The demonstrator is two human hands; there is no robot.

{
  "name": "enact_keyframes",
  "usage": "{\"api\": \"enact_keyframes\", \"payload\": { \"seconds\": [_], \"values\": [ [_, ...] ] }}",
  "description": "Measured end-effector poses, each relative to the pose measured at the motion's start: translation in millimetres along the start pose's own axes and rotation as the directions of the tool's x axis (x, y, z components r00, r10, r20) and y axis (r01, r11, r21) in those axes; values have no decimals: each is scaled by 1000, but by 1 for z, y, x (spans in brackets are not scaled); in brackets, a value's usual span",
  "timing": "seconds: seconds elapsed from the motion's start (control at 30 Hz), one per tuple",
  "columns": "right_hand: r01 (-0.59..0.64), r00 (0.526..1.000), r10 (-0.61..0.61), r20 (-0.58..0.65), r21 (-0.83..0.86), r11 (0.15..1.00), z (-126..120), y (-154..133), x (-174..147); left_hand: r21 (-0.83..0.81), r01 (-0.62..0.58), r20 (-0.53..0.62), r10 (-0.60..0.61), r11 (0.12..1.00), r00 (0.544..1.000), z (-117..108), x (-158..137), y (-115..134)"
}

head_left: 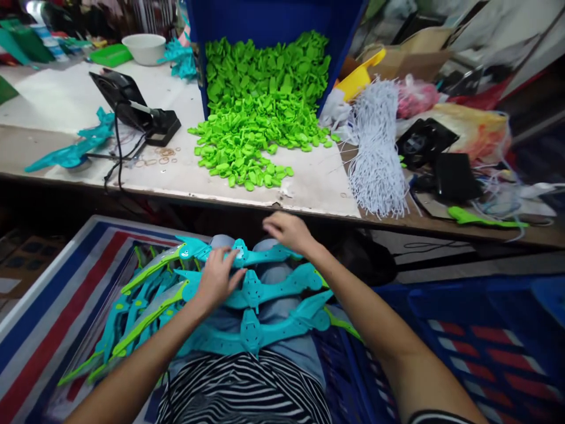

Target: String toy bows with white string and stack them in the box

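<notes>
Three teal bow-shaped plastic parts lie across the lap: the farthest part [269,255], the middle part [273,291] and the nearest part [278,334]. Bright green limbs stick out from their ends. My left hand [215,277] is on the farthest part, left of its centre hub, with fingers over it and thumb on the near side. Above the right arm of that same part hovers my right hand [289,229], its fingers curled together. Whatever those fingers may hold is too small or hidden. Loose green plastic pieces [247,141] spill from a blue bin [265,20] onto the worktable.
More teal-and-green parts [136,309] are stacked at left on a striped sheet [95,265]. The worktable [318,188] edge runs ahead of my hands. On it are a black stand [132,112], rubber bands [165,154] and a white cord bundle [379,153]. Blue crates [485,306] stand right.
</notes>
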State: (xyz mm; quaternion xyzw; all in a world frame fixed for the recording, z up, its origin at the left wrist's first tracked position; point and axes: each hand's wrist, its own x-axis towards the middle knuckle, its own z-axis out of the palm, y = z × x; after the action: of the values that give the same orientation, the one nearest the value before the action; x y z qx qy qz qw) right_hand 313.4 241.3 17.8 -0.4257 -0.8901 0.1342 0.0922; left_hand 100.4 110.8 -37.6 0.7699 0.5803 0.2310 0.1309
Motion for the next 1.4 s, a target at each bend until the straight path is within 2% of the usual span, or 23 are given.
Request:
{"api": "enact_keyframes", "payload": {
  "seconds": [0.03,0.07,0.1,0.17,0.27,0.4,0.5,0.57,0.6,0.63,0.7,0.77,0.83,0.9,1.0,1.07,1.13,1.23,1.3,1.4],
  "values": [
    [-76,985,73,-157,-13,997,-7,6,13,49,32,29,-34,998,999,1,14,-5],
    [-151,949,138,-284,-27,988,-13,14,26,91,50,100,-59,995,993,3,27,-9],
    [-220,913,191,-361,-39,975,-18,21,40,120,58,195,-81,991,978,6,38,-13],
    [-326,878,286,-384,-42,945,-22,35,66,138,67,351,-112,988,930,12,51,-16],
    [-377,886,354,-298,-20,926,-24,48,84,107,121,418,-155,987,895,20,59,-15],
    [-317,922,315,-224,27,948,-40,59,71,83,171,415,-190,982,890,25,71,-5],
    [-185,982,184,-34,-2,983,-59,73,52,68,130,427,-146,989,892,27,88,7],
    [-119,985,124,119,-52,992,-65,84,46,34,78,459,-85,996,885,27,98,13],
    [-117,982,128,139,-85,990,-64,89,45,12,65,481,-62,998,875,27,103,15],
    [-126,985,138,108,-113,986,-61,93,45,-9,68,502,-54,998,863,25,106,16],
    [-157,987,151,-53,-119,980,-49,99,46,-38,122,545,-81,992,835,23,111,15],
    [-178,966,151,-209,-117,977,-35,103,44,-40,189,574,-132,981,808,21,114,14],
    [-174,945,129,-300,-131,976,-24,104,39,-51,245,585,-169,968,793,19,117,11],
    [-125,950,74,-302,-154,980,-19,102,33,-123,306,585,-180,944,791,15,118,8],
    [-46,981,9,-195,-190,981,-21,97,23,-262,350,606,-129,900,785,10,121,1],
    [-67,988,36,-147,-210,975,-23,96,19,-316,328,639,-56,890,767,9,125,-4],
    [-118,985,88,-152,-204,972,-24,97,17,-378,339,671,3,861,741,12,129,-10],
    [-172,970,147,-192,-121,978,-24,92,14,-477,498,726,5,724,688,17,131,-15],
    [-159,958,145,-248,-37,987,-19,77,6,-502,601,758,-18,622,652,19,130,-16],
    [-1,964,28,-264,103,995,4,38,-14,-506,648,776,-27,569,630,20,128,-15]
  ]
}}
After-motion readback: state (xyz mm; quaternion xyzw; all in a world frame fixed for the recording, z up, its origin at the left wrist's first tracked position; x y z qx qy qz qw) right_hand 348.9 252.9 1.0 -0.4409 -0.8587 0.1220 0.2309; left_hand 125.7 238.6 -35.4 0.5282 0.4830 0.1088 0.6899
